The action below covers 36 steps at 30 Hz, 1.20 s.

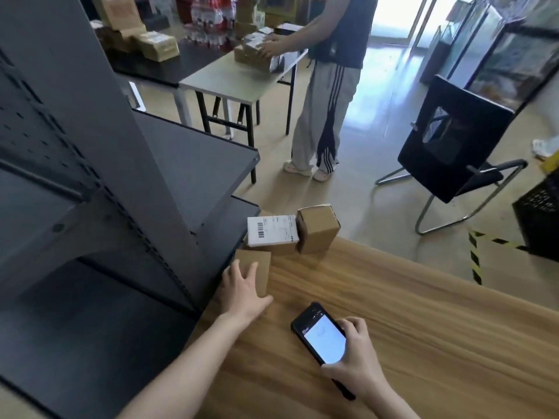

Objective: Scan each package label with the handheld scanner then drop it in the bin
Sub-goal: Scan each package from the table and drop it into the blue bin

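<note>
- Three cardboard packages sit at the wooden table's far-left corner, about eleven o'clock from the handheld scanner: a plain box nearest, a labelled box beyond it, and an upright box at that one's three o'clock.
- The left hand lies with fingers spread flat on the plain box. The right hand is curled round the scanner.
- Likely risks: under a flat palm, smooth cardboard could slide off the edge toward the metal shelf. No label shows on the plain box, so a scan may miss.
- Boxes are matte brown and square-edged; the label is white with a barcode; the scanner is a dark slab with a lit screen.
</note>
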{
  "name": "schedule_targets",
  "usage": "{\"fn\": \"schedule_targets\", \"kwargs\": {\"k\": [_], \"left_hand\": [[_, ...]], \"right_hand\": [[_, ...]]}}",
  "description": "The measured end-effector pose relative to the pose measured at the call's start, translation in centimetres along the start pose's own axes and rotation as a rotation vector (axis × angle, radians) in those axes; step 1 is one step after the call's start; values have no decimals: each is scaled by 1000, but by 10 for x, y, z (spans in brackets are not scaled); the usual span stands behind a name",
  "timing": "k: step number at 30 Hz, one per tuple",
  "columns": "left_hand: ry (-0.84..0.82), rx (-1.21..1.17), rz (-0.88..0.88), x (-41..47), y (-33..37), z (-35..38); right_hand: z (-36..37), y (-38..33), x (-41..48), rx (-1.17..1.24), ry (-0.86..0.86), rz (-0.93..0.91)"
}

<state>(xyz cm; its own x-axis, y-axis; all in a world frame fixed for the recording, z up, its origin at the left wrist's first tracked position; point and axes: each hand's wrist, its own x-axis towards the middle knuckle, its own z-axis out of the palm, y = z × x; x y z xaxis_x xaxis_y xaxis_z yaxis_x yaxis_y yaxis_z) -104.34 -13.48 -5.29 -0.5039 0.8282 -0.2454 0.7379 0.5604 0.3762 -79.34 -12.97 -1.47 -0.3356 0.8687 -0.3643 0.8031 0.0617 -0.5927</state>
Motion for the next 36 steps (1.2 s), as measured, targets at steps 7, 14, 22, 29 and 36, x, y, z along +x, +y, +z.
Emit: {"fn": "schedule_targets", "kwargs": {"k": [7,14,22,29,36], "left_hand": [[-173,-314,143,-54,-22,5],[42,-380,127,-74,-21,6],[-102,-89,39,-76,-10,16],[-236,-161,193,-76,-23,2],[-25,-137,219,-71,-20,2]], "right_hand": [[-9,19,-11,30,33,16],[-5,32,-27,36,8,5],[-5,38,-41,11,-21,16],[-15,37,-44,-12,2,8],[-15,33,-48,-41,-10,24]]}}
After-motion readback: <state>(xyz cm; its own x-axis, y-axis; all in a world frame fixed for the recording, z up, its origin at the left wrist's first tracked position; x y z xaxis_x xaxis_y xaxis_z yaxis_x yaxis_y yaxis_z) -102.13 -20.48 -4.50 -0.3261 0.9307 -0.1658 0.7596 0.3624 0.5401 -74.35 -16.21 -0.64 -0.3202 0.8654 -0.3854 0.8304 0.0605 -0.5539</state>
